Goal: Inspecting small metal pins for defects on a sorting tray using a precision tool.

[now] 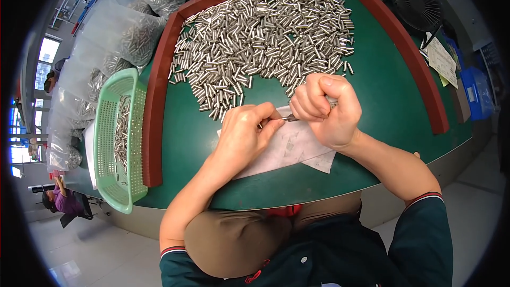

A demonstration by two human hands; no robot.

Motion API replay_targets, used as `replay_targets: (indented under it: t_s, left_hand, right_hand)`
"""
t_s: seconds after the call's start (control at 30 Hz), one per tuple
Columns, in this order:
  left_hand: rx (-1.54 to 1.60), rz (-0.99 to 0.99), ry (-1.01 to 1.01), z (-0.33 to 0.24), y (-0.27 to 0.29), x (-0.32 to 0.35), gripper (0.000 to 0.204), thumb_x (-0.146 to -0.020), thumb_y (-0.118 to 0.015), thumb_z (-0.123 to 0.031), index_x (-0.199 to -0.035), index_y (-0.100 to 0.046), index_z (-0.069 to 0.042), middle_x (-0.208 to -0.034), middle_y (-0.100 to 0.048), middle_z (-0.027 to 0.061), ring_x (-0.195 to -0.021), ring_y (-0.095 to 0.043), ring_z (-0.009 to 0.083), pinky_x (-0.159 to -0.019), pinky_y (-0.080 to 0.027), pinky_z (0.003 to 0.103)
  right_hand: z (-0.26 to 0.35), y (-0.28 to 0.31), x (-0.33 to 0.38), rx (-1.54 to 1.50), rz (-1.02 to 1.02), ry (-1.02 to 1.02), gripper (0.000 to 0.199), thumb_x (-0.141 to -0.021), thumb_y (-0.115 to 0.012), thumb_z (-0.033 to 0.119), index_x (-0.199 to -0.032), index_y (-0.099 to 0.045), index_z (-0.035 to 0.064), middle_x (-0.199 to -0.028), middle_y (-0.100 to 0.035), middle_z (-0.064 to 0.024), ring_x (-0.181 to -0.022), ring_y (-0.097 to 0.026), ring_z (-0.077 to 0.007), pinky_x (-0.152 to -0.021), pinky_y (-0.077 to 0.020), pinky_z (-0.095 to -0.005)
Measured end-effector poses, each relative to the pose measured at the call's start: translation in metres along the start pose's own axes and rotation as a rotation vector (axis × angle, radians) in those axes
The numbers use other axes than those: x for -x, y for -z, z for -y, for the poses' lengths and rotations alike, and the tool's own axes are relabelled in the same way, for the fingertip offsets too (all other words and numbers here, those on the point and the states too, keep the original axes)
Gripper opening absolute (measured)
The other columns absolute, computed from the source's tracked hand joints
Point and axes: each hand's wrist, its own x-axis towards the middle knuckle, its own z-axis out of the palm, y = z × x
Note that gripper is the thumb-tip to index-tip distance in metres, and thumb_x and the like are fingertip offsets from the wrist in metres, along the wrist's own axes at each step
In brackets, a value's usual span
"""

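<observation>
Hands meet over a white paper sheet [289,146] near the front edge of a green tabletop [382,90] framed by a raised dark red rim [154,95]. The left hand [245,134] pinches one small metal cylinder [288,118] between thumb and fingertips. The right hand [326,109] is clenched in a fist, touching the other end of that cylinder; what it grips inside the fist is hidden. Just behind the hands, a broad heap of silver metal cylinders [265,37] covers the middle and back of the tabletop.

The pieces are small and round, so in my judgement one could slip from the pinch and roll away. A forearm sweeping sideways could also scatter the heap's nearest pieces.

Off the left edge, a pale green perforated plastic basket [118,138] holds a few more cylinders. Beyond it, along the back left corner, clear plastic bags [133,26] bulge with more of them. Past the right rim stand a black fan [417,2], a white printed paper slip [442,59] and a blue bin [478,93].
</observation>
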Motion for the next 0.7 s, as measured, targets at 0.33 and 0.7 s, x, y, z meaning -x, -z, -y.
replay_targets:
  t_s: [0.33, 0.7]
  left_hand:
    - [0.069, 0.022, 0.040, -0.003, 0.000, -0.006, 0.010, -0.068, -0.064, -0.004, -0.067, -0.056, 0.001, -0.058, -0.057, 0.0139, -0.051, -0.056, 0.0278, -0.049, -0.043, 0.034]
    - [0.254, 0.077, 0.215, -0.012, 0.014, -0.003, 0.010, -0.077, -0.060, -0.009, -0.075, -0.057, 0.000, -0.061, -0.055, 0.0023, -0.053, -0.048, 0.0070, -0.049, -0.038, 0.022]
  right_hand:
    - [-0.003, -0.007, -0.001, 0.117, 0.008, 0.030, 0.037, -0.081, -0.037, 0.023, -0.048, -0.027, 0.0101, -0.042, -0.024, 0.0017, -0.040, -0.017, -0.0081, -0.040, -0.0161, -0.0249]
    - [0.000, -0.002, -0.003, 0.088, -0.039, -0.040, 0.037, -0.082, -0.034, 0.024, -0.049, -0.026, 0.0106, -0.042, -0.024, 0.0013, -0.039, -0.017, -0.0086, -0.039, -0.0162, -0.0255]
